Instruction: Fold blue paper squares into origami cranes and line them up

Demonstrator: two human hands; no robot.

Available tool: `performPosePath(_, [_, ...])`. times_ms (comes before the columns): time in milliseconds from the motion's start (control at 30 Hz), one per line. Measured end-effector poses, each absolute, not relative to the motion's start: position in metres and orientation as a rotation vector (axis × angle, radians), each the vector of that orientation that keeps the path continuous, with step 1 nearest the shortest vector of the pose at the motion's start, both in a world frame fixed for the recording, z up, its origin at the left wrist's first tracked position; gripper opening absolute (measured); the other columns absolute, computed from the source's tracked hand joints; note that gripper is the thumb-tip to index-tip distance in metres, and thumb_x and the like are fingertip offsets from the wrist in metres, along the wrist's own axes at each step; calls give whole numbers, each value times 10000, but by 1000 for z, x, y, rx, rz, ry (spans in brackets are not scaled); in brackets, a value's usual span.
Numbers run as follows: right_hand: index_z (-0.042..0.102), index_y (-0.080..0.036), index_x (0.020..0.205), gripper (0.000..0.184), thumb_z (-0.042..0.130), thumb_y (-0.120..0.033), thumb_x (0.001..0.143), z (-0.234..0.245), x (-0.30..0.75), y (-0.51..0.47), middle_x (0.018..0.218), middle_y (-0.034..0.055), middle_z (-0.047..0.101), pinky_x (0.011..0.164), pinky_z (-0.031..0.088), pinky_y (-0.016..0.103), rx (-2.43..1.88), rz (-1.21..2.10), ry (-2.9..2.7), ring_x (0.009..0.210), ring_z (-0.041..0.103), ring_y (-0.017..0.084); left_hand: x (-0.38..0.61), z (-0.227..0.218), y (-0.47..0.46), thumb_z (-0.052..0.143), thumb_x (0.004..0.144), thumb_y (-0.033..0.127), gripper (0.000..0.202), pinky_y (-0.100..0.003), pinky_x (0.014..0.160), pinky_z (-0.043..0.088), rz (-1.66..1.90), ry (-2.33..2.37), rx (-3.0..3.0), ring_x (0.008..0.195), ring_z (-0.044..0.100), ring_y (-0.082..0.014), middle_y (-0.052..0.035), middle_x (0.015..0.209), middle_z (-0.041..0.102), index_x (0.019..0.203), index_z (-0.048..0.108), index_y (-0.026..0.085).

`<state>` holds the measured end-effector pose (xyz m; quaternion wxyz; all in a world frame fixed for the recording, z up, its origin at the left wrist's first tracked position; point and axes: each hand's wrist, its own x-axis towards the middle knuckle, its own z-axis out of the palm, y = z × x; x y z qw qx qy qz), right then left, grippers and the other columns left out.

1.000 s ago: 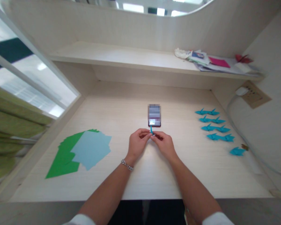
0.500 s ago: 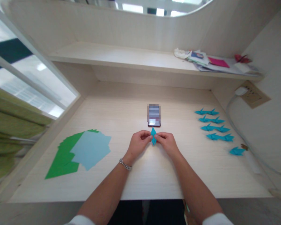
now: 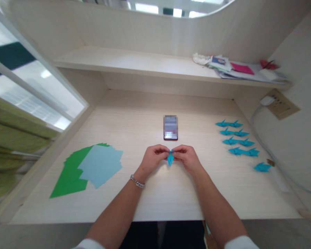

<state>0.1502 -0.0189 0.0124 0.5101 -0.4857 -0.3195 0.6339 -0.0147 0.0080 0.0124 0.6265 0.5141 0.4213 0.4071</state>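
A small piece of folded blue origami paper (image 3: 170,159) is pinched between my two hands, its narrow point toward me. My left hand (image 3: 155,156), with a chain bracelet at the wrist, grips its upper left edge. From the other side my right hand (image 3: 186,156) closes finger and thumb on the upper right edge. The fingertips hide part of the folds. Just beyond my hands lies a phone (image 3: 170,128) with its screen lit and blurred.
Green paper sheets (image 3: 69,176) and light blue sheets (image 3: 102,164) lie fanned at the left. Several folded blue paper cranes (image 3: 243,151) stand in rows at the right, with a single one (image 3: 262,167) nearer. A cable (image 3: 259,138) runs down from the wall socket (image 3: 282,103).
The blue paper's upper tip, which pointed toward the phone, no longer shows; the piece looks shorter. My fingers have shifted to its top end.
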Motion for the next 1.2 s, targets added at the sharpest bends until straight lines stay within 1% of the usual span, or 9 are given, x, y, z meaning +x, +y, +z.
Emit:
performPosePath(67, [711, -166, 719, 243, 800, -252, 510, 15, 152, -20, 670, 25, 700, 657, 550, 339, -1155, 1559, -782, 614, 650, 172, -15, 12, 8, 702, 650, 186, 88, -271, 640, 533, 944, 973, 1229, 637, 632, -149, -37, 690, 685, 726, 701, 143])
performPosePath(200, [709, -155, 722, 211, 751, -328, 608, 17, 154, -20, 689, 44, 697, 682, 550, 349, -1147, 1578, -821, 647, 653, 180, -17, 10, 8, 681, 669, 176, 75, -280, 673, 527, 956, 959, 1364, 681, 630, -158, -48, 726, 688, 734, 714, 157])
performPosePath(300, [700, -168, 744, 228, 774, -300, 573, 13, 154, -19, 693, 31, 694, 661, 549, 339, -1189, 1475, -917, 642, 646, 177, -17, 11, 8, 678, 686, 199, 89, -293, 700, 527, 963, 968, 1415, 715, 638, -169, -57, 762, 694, 757, 720, 165])
performPosePath(367, [694, -173, 764, 236, 775, -280, 570, 10, 153, -18, 713, 30, 697, 675, 543, 335, -1207, 1395, -998, 662, 648, 180, -17, 13, 8, 683, 690, 213, 117, -301, 717, 532, 975, 964, 1384, 735, 646, -173, -64, 789, 700, 789, 718, 162])
performPosePath(533, [684, -173, 773, 160, 723, -267, 649, 10, 152, -19, 754, 47, 698, 705, 524, 315, -1276, 1158, -1188, 705, 648, 182, -17, 15, 8, 700, 698, 241, 188, -308, 753, 537, 979, 952, 1308, 784, 655, -176, -80, 860, 708, 862, 701, 149])
performPosePath(700, [681, -179, 794, 138, 689, -274, 693, 13, 152, -22, 764, 52, 697, 702, 520, 316, -1315, 1051, -1303, 711, 647, 184, -16, 11, 8, 737, 668, 258, 178, -300, 740, 534, 985, 1018, 1351, 734, 652, -167, -69, 806, 706, 804, 698, 150])
performPosePath(933, [669, -177, 742, 151, 722, -283, 647, 11, 155, -20, 711, 47, 691, 649, 507, 303, -1332, 1127, -1269, 659, 634, 180, -15, 8, 8, 747, 646, 250, 172, -288, 695, 534, 984, 1019, 1323, 697, 650, -161, -58, 767, 705, 777, 692, 154])
performPosePath(1100, [643, -180, 674, 182, 764, -274, 577, 5, 156, -16, 638, 10, 657, 586, 478, 275, -1268, 1280, -1167, 583, 597, 152, -14, 7, 7, 743, 648, 233, 169, -275, 677, 526, 968, 987, 1320, 682, 643, -151, -53, 749, 696, 779, 679, 149])
performPosePath(1200, [619, -177, 657, 192, 770, -253, 566, 3, 156, -15, 598, -15, 625, 564, 459, 255, -1233, 1314, -1111, 547, 569, 129, -13, 7, 5, 743, 646, 225, 179, -268, 665, 520, 971, 978, 1313, 677, 633, -145, -52, 748, 686, 785, 666, 143])
